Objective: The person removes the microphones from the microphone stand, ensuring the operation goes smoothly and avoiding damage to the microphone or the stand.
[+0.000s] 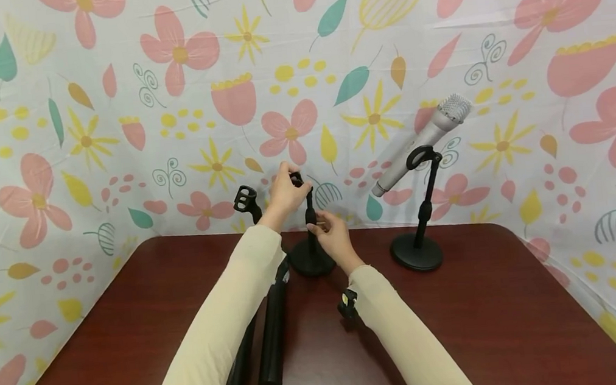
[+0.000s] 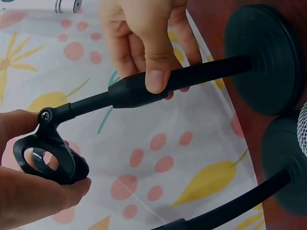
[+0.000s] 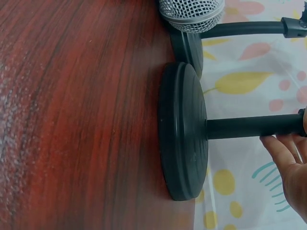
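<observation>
A black desktop microphone stand (image 1: pixel 310 213) stands upright near the table's back edge on its round base (image 3: pixel 184 134). My left hand (image 1: pixel 285 194) pinches the microphone clip (image 2: pixel 50 158) at its top between thumb and finger. Lower down, my right hand (image 1: pixel 336 237) grips the collar (image 2: pixel 136 91) midway along the pole, its thumb lying across it. The clip holds no microphone and bends at an angle from the pole. To the left, a second stand's clip (image 1: pixel 245 199) shows past my left arm, which hides most of that stand.
At the right, another stand (image 1: pixel 421 231) carries a silver microphone (image 1: pixel 419 143), tilted head up. Two black microphones (image 1: pixel 273 336) lie by my left forearm; a mesh head (image 3: pixel 192 14) shows close to the bases. A floral cloth (image 1: pixel 286 66) hangs behind the dark red table (image 1: pixel 489 311).
</observation>
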Tool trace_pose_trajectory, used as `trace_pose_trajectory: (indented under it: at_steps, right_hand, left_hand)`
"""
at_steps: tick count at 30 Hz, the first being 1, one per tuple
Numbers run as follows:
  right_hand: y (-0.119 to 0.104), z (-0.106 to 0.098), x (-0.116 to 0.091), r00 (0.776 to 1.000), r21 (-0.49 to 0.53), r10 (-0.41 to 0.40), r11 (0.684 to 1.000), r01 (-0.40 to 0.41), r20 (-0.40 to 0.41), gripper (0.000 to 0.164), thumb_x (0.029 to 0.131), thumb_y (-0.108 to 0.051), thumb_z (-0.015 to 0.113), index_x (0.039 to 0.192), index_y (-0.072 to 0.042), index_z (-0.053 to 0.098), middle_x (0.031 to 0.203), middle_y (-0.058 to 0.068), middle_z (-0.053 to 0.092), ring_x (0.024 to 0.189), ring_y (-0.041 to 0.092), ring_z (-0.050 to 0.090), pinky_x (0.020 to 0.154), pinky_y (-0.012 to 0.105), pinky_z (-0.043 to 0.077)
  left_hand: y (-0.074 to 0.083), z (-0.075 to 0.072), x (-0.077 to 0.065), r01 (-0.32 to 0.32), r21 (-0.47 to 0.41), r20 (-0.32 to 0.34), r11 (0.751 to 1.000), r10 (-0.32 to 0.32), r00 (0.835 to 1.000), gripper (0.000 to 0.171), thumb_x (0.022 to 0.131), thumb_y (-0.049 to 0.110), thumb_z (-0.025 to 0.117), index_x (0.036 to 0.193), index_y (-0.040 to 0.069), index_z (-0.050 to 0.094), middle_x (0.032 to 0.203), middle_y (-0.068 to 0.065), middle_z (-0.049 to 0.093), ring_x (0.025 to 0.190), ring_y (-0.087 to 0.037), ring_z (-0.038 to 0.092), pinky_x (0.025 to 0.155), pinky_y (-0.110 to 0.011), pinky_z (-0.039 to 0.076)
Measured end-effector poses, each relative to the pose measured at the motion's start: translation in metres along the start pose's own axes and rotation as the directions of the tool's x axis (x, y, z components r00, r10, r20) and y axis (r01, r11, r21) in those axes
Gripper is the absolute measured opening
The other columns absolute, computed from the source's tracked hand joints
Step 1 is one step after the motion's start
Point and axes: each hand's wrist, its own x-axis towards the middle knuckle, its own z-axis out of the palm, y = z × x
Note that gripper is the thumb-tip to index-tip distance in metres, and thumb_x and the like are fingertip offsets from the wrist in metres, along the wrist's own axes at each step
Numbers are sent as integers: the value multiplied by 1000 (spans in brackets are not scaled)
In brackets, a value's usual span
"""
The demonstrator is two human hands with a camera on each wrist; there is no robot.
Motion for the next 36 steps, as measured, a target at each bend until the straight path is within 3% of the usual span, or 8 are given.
trace_pose_trajectory:
  at_steps: [7, 15, 36]
  right_hand:
    - [-1, -1, -1, 1000, 3, 10, 1000, -10, 6, 36, 91, -14, 67, 125, -4, 62, 112, 13, 66, 104, 29, 64, 88, 43, 52]
    - [0, 0, 0, 1000, 6, -5, 1000, 5, 7, 35, 91, -14, 67, 124, -4, 62, 112, 13, 66, 103, 29, 65, 88, 43, 52]
    - [-1, -1, -1, 1000, -16, -25, 1000, 25, 6, 32, 92, -14, 66, 123, -5, 63, 112, 12, 66, 104, 28, 64, 88, 43, 52]
  left_hand:
    - [-2, 1, 0, -1, 22, 23, 1000, 0, 1000, 43, 96, 19, 59, 133, 9, 40, 125, -14, 52, 108, -31, 55, 83, -41, 47]
    - [-5, 3, -2, -34, 41, 4, 999, 34, 999, 37, 96, 17, 58, 128, 9, 40, 126, -16, 52, 110, -32, 53, 88, -43, 45]
    - [-23, 15, -11, -42, 4, 0, 999, 42, 999, 38, 97, 15, 58, 129, 4, 41, 133, -19, 46, 125, -30, 46, 95, -43, 45]
